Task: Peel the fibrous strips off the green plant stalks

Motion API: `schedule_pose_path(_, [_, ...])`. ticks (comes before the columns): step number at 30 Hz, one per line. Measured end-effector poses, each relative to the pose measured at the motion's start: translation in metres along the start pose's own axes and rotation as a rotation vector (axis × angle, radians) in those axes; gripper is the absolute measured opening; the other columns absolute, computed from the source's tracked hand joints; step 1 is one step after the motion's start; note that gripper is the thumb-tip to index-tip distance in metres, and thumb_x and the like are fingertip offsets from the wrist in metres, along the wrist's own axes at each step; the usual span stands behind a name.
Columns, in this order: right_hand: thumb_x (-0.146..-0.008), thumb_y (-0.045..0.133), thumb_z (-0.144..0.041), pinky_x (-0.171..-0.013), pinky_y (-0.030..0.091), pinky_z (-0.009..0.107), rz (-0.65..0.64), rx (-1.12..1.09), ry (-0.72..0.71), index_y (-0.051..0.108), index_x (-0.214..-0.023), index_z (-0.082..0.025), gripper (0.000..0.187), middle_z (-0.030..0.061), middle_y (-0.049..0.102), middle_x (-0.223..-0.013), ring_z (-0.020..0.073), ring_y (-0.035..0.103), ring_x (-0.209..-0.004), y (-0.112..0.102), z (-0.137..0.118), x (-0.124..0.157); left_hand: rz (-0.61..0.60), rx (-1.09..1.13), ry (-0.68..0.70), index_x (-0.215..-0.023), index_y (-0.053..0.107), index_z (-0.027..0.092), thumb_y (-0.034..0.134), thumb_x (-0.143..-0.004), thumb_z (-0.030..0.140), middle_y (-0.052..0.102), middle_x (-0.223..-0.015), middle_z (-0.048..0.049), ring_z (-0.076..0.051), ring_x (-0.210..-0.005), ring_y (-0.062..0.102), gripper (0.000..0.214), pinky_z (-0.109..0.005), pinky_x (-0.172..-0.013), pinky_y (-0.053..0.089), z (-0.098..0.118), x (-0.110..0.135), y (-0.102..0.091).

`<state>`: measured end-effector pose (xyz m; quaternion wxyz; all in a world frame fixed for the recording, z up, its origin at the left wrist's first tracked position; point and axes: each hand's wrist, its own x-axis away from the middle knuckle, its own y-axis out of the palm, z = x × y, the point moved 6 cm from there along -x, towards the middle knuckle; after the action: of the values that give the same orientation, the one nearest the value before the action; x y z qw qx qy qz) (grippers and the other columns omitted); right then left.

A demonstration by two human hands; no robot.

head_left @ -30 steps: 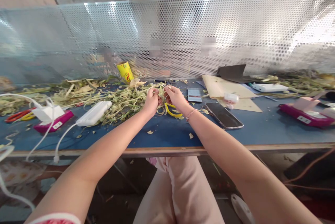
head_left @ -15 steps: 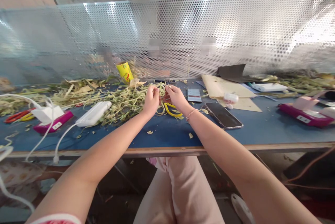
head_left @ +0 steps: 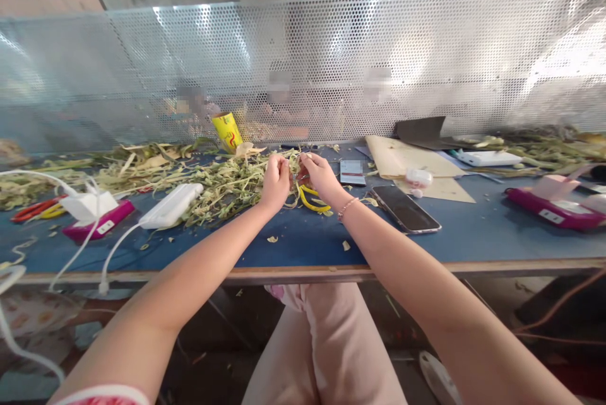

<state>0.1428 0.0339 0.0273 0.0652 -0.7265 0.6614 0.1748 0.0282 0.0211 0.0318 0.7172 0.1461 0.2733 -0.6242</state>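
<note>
Both hands are close together over the near right end of a heap of dried green plant stems. My left hand is closed, its thumb and fingers pinching part of a dried stem. Beside it, my right hand also pinches at the same plant material, its fingertips partly hidden. A beaded bracelet circles the right wrist. Just below the right hand lie yellow tool handles; the rest of that tool is hidden.
A black phone and an earbud case lie right of my hands. A white power bank and purple power strips with cables flank the blue table. A yellow cylinder stands near the perforated metal screen.
The hands stay almost in place, with the left hand's fingers shifting slightly at the plant material. The whole view moves a little; nothing else visibly changes.
</note>
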Motion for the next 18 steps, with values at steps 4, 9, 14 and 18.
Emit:
schedule_pose_path(4, [-0.073,0.052,-0.042,-0.046,0.042,0.019,-0.006,-0.051,0.021,0.047,-0.069,-0.019,0.023,-0.0052,0.043,-0.058,0.0064,0.047,-0.050,0.0004,-0.0027,0.0031,0.002,-0.001,0.009,-0.078,0.040,0.021,0.048,-0.082,0.043,0.039,-0.053,0.0063,-0.007,-0.045,0.039,0.024,-0.021,-0.047,0.032,-0.0003,-0.0006,-0.0007])
schedule_pose_path(9, [-0.071,0.054,-0.041,-0.046,0.041,0.019,-0.025,-0.081,0.028,0.047,-0.068,-0.019,0.023,-0.0054,0.044,-0.058,0.0064,0.047,-0.051,0.0012,-0.0016,0.0030,-0.040,0.006,0.029,-0.078,0.036,0.021,0.043,-0.084,0.048,0.038,-0.049,0.0079,-0.007,-0.037,0.037,0.028,-0.021,-0.042,0.029,-0.0015,-0.0005,0.0019])
schedule_pose_path(14, [-0.069,0.055,-0.037,-0.047,0.040,0.018,-0.019,-0.060,0.036,0.047,-0.068,-0.019,0.020,-0.0058,0.044,-0.058,0.0063,0.047,-0.052,0.0013,-0.0017,0.0032,-0.044,0.025,0.039,-0.079,0.036,0.022,0.043,-0.082,0.051,0.037,-0.049,0.0082,-0.006,-0.036,0.036,0.031,-0.021,-0.042,0.029,-0.0013,-0.0003,0.0021])
schedule_pose_path(18, [-0.070,0.054,-0.035,-0.047,0.040,0.018,-0.015,-0.035,0.036,0.047,-0.066,-0.019,0.018,-0.0058,0.043,-0.056,0.0057,0.045,-0.051,0.0015,-0.0033,0.0046,-0.050,0.046,0.031,-0.079,0.036,0.022,0.043,-0.081,0.053,0.035,-0.050,0.0082,-0.007,-0.037,0.037,0.032,-0.021,-0.042,0.029,-0.0016,-0.0003,0.0026])
